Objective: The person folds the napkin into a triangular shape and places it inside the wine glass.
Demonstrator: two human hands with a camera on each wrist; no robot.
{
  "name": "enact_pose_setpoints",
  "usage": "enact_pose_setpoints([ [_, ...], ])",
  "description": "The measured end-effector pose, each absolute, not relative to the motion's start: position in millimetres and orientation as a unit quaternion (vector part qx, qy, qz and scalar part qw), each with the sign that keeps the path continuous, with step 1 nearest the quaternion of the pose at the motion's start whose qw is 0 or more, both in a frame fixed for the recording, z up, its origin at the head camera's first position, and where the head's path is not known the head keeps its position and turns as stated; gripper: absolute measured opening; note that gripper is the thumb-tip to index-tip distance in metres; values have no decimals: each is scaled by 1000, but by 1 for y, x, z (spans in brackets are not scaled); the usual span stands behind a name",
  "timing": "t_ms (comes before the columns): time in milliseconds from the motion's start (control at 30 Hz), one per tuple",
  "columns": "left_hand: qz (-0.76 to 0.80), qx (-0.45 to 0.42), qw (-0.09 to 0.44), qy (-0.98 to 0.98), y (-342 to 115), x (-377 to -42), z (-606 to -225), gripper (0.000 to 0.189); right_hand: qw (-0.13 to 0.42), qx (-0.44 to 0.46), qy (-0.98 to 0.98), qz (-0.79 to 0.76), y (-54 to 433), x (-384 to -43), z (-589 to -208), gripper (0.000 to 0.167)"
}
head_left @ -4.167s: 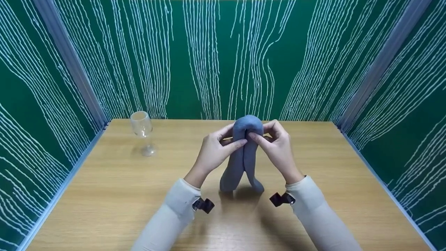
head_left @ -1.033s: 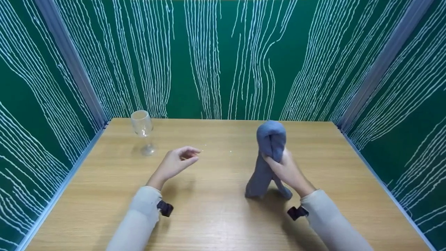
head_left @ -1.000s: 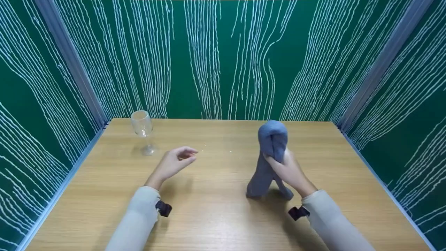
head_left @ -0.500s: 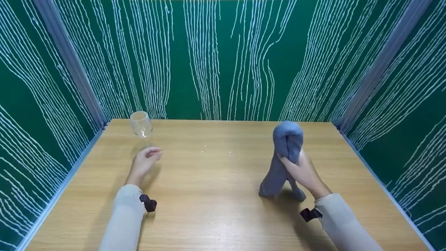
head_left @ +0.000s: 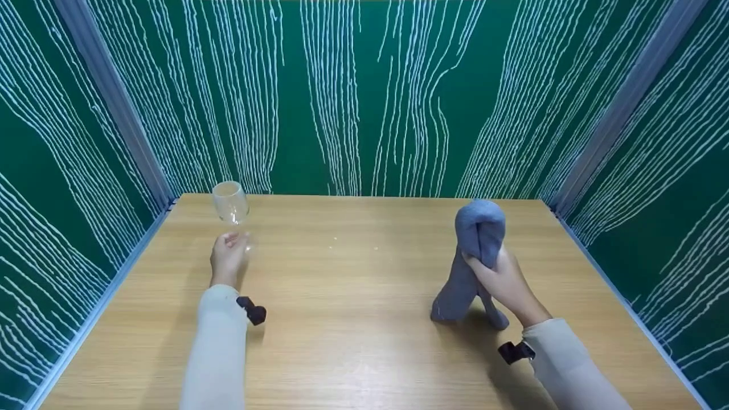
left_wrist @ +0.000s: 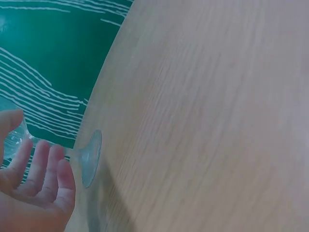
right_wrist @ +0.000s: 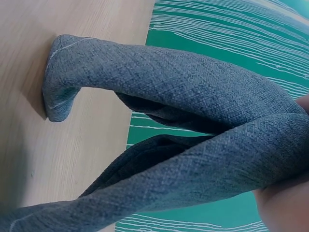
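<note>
A clear stemmed wine glass [head_left: 230, 204] stands upright on the table at the back left. My left hand [head_left: 226, 259] is at its stem, covering part of it in the head view. In the left wrist view the fingers are loosely bent in front of the stem, thumb apart, and the glass foot [left_wrist: 91, 159] shows beyond them. On the right, my right hand [head_left: 504, 279] grips a folded grey cloth [head_left: 458, 285] around its middle. The cloth forms a rounded loop on top, and two ends hang apart below, as the right wrist view shows from close up.
The wooden table [head_left: 342, 319] is bounded by green walls [head_left: 387, 102] with pale wavy lines and by grey corner posts. A few tiny white specks [head_left: 376, 248] lie near its middle. A small black camera sits at each wrist.
Both hands earlier held the cloth together at the middle. Since then the left hand has let go and moved left to the glass stem, while the right has carried the cloth rightward.
</note>
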State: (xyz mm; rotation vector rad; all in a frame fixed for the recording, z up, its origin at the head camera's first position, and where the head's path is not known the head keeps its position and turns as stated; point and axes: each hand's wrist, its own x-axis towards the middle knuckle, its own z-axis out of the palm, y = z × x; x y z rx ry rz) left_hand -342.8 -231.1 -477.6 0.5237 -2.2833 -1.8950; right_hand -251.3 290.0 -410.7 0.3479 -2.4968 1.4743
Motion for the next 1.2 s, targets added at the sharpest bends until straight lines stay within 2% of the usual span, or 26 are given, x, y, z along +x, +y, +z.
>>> enact_pose_setpoints([
  [200,-637,192,33,-746,-233,-350,-477,72,113,113,-849,503,291,-253,-414,43],
  [400,-623,175,2,-763,-233,-356,-476,77,113,117,-846,508,292,-254,-417,43],
  [633,-636,194,-81,-742,-234,-361,-472,88,119,118,-844,510,290,-254,-419,38],
  [767,-648,205,-98,-727,-233,-365,-470,89,114,120,-841,515,290,-254,-420,37],
  [867,-644,200,-91,-733,-233,-368,-469,87,110,117,-841,516,290,-254,-421,38],
  [967,-649,178,-58,-737,-232,-371,-469,85,112,111,-845,511,290,-254,-421,40],
  [1200,-635,177,1,-752,-225,-373,-470,68,96,103,-844,517,290,-253,-420,47],
])
